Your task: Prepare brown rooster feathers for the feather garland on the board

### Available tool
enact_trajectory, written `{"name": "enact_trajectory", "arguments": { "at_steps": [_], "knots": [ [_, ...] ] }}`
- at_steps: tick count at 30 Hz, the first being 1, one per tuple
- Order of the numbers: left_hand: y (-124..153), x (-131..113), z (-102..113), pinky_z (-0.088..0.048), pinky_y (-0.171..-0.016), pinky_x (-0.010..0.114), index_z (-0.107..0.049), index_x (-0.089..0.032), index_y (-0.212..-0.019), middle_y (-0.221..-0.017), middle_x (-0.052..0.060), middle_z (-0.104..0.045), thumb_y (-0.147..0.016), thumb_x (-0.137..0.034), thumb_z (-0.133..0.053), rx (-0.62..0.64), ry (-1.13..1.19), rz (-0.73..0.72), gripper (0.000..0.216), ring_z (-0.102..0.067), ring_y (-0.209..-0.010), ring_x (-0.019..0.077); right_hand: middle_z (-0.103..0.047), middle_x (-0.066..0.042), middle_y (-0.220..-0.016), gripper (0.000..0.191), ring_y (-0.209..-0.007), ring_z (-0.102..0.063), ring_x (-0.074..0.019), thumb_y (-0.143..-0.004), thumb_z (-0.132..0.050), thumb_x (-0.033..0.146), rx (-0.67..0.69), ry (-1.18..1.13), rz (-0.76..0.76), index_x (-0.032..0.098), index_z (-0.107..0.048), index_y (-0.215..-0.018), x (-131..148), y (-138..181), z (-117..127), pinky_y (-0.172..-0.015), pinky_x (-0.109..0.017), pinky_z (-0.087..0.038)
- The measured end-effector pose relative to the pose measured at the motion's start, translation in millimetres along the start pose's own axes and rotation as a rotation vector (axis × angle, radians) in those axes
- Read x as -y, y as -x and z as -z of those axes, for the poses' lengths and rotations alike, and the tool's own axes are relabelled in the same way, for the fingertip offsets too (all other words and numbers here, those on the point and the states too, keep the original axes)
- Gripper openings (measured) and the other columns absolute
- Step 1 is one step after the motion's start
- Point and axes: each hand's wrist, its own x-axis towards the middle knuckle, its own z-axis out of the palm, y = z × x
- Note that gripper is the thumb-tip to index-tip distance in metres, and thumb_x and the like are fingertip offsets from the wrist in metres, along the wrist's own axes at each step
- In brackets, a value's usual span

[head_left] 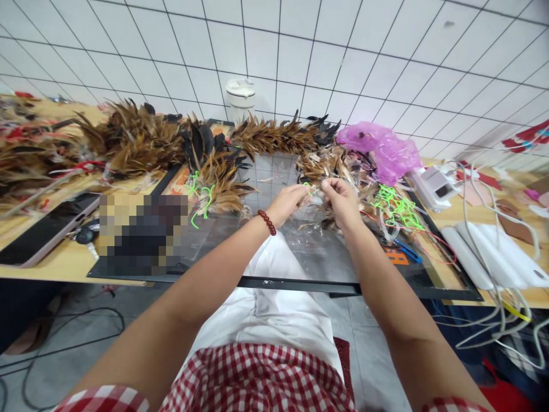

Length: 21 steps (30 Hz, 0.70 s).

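My left hand (289,204), with a red bead bracelet (266,222) at its wrist, is closed in a pinch. A small tuft of brown feathers with a bit of green thread shows at its fingertips. Close by on the right, my right hand (342,201) pinches thumb against finger; whatever lies between them is too small to make out. Behind and beside it spreads a pile of loose brown feathers (328,163). Left of my hands lies a feather bunch (221,183) with bright green ties (208,200). Both hands are above a dark, clear-covered board (283,269).
A long feather strip (272,136) runs along the back near a white lidded cup (240,94). On the right are a pink plastic bag (392,149), green ties (397,206), blue snips (407,250) and white devices with cables (501,252). A phone (47,229) and keys (86,236) lie left.
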Motion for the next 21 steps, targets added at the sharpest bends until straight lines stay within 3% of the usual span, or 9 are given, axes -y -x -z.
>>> {"name": "enact_trajectory", "arguments": {
  "at_steps": [5, 7, 11, 15, 18, 21],
  "knots": [
    [-4.9, 7.1, 3.1, -0.02, -0.042, 0.019, -0.051, -0.016, -0.066, -0.051, -0.005, -0.039, -0.084, -0.033, -0.054, -0.144, 0.033, -0.026, 0.024, -0.031, -0.042, 0.0046, -0.064, 0.001, -0.078, 0.038, -0.06, -0.05, -0.0093, -0.067, -0.073, 0.047, 0.214, 0.001, 0.003, 0.021, -0.067, -0.094, 2.2, 10.6, -12.1, -0.058, -0.023, -0.041],
    [-6.1, 10.3, 3.2, -0.021, -0.042, 0.019, -0.05, -0.016, -0.064, -0.049, -0.005, -0.039, -0.084, -0.032, -0.054, -0.151, 0.007, -0.041, 0.026, -0.032, -0.042, 0.0049, -0.066, 0.0, -0.081, 0.031, -0.063, -0.052, -0.0106, -0.066, -0.073, 0.042, 0.151, 0.067, 0.063, 0.02, -0.07, -0.088, -1.0, 12.6, -15.4, -0.06, -0.024, -0.042],
    [-4.8, 9.1, 1.0, -0.022, -0.042, 0.019, -0.048, -0.015, -0.059, -0.05, -0.004, -0.042, -0.083, -0.03, -0.056, -0.206, 0.03, -0.049, 0.03, -0.033, -0.043, 0.0041, -0.059, 0.001, -0.063, 0.021, -0.055, -0.045, -0.0095, -0.07, -0.069, 0.038, 0.051, 0.201, 0.084, 0.018, -0.068, -0.073, -5.4, 10.5, -12.5, -0.053, -0.024, -0.036],
    [-2.9, 3.3, 2.9, -0.016, -0.039, 0.018, -0.056, -0.014, -0.07, -0.055, -0.003, -0.046, -0.084, -0.032, -0.057, -0.211, 0.209, 0.026, 0.023, -0.031, -0.041, 0.0025, -0.059, 0.002, -0.068, 0.023, -0.052, -0.04, -0.0075, -0.07, -0.069, 0.039, 0.035, 0.149, 0.084, 0.019, -0.064, -0.078, -0.7, 8.4, -8.1, -0.05, -0.022, -0.034],
    [-3.8, 3.1, 6.2, -0.015, -0.037, 0.016, -0.058, -0.013, -0.078, -0.057, -0.004, -0.048, -0.081, -0.035, -0.063, -0.172, 0.315, 0.049, 0.023, -0.031, -0.041, 0.0014, -0.064, 0.0, -0.084, 0.037, -0.057, -0.047, -0.0077, -0.065, -0.073, 0.04, 0.147, -0.014, -0.012, 0.021, -0.064, -0.095, 5.5, 11.1, -10.8, -0.053, -0.022, -0.04],
    [-4.9, 5.0, 6.9, -0.017, -0.037, 0.016, -0.057, -0.014, -0.076, -0.058, -0.004, -0.049, -0.08, -0.037, -0.065, -0.188, 0.305, 0.026, 0.025, -0.033, -0.041, 0.0013, -0.061, 0.002, -0.071, 0.036, -0.056, -0.049, -0.0083, -0.065, -0.073, 0.045, 0.266, -0.098, -0.15, 0.02, -0.067, -0.092, 9.0, 15.3, -15.6, -0.055, -0.023, -0.041]
  ]
}}
